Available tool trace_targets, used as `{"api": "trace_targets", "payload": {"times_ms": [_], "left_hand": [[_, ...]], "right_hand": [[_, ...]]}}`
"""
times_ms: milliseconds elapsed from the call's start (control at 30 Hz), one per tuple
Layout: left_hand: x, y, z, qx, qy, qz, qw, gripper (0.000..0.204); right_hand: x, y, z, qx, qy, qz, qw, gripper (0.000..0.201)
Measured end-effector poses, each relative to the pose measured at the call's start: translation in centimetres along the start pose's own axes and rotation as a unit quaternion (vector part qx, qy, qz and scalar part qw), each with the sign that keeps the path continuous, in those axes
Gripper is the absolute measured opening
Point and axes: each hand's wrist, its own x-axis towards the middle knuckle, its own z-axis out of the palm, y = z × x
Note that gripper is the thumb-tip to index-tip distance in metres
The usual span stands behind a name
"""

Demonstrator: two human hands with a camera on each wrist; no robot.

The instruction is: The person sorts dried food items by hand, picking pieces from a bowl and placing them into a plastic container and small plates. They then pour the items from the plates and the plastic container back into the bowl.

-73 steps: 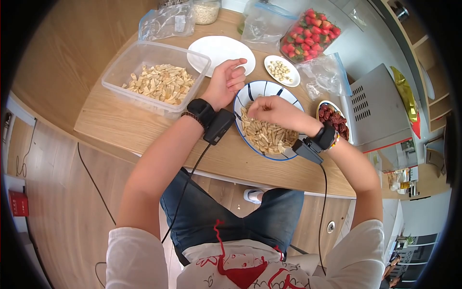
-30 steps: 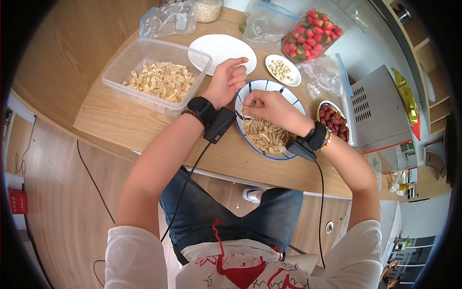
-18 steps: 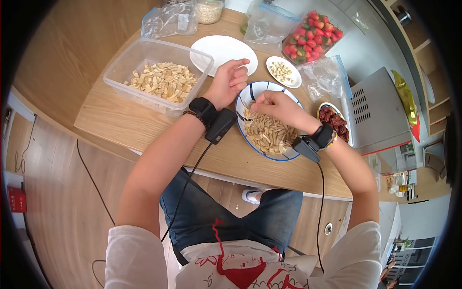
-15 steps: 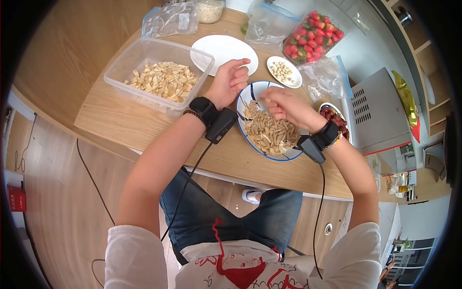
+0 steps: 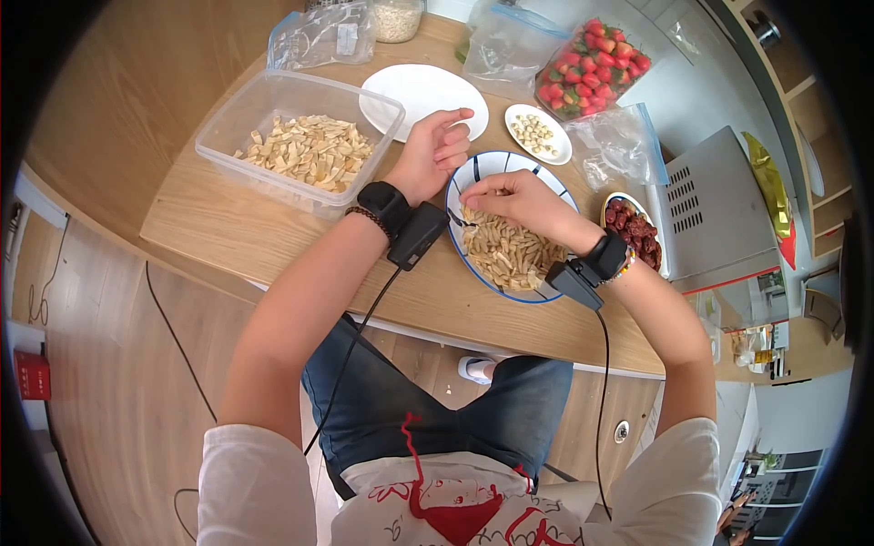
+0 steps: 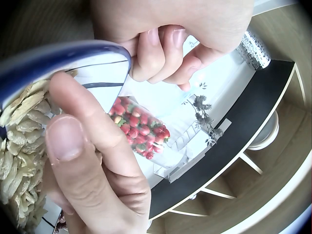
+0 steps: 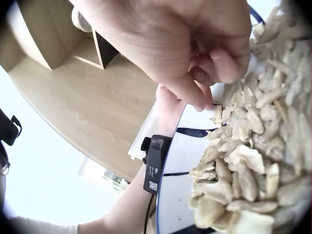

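A white bowl (image 5: 557, 187) with a blue rim and dark lines holds a heap of pale, slender dried pieces (image 5: 514, 250). My right hand (image 5: 528, 205) reaches over it, thumb and index fingertips right at the heap's left edge. In the right wrist view those fingertips (image 7: 204, 103) meet beside the dried pieces; I cannot tell whether they pinch one. My left hand (image 5: 428, 156) idles palm inward between the bowl and a white oval plate (image 5: 419, 96), its fingers loosely curled and holding nothing. The left wrist view shows these fingers (image 6: 151, 56) above the bowl rim.
A clear plastic tub (image 5: 218, 146) with flat, pale dried slices stands at left. Behind the bowl are a small dish (image 5: 560, 156) of pale round seeds, a container of strawberries (image 5: 592, 73) and plastic bags (image 5: 510, 45). Dark red dates (image 5: 633, 227) sit in a dish at right.
My right hand lifted off the heap, returned, drew back right with fingers raised, and is now down at the heap's left edge again. The left hand stays almost still.
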Motion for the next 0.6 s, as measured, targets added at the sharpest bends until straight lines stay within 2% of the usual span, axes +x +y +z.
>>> {"api": "trace_targets", "payload": {"times_ms": [100, 200, 300, 400, 500, 600], "left_hand": [[0.0, 0.0, 0.0, -0.001, 0.000, 0.000, 1.000, 0.016], [-0.1, 0.0, 0.1, 0.003, 0.003, 0.003, 1.000, 0.017], [-0.1, 0.0, 0.2, 0.008, 0.003, 0.005, 1.000, 0.019], [-0.1, 0.0, 0.3, 0.017, 0.006, 0.007, 1.000, 0.020], [-0.1, 0.0, 0.3, 0.037, 0.010, 0.010, 0.999, 0.024], [-0.1, 0.0, 0.3, 0.026, 0.010, 0.007, 1.000, 0.023]], "right_hand": [[0.8, 1.5, -0.3, -0.097, 0.021, -0.111, 0.989, 0.018], [0.8, 1.5, -0.2, -0.148, 0.046, -0.157, 0.975, 0.022], [0.5, 1.0, -0.2, -0.167, 0.041, -0.144, 0.975, 0.022], [0.8, 1.5, 0.0, -0.185, 0.042, -0.193, 0.963, 0.021], [0.8, 0.5, -0.1, -0.185, 0.010, -0.135, 0.973, 0.020], [1.4, 1.0, -0.4, -0.131, -0.025, -0.092, 0.987, 0.020]]}}
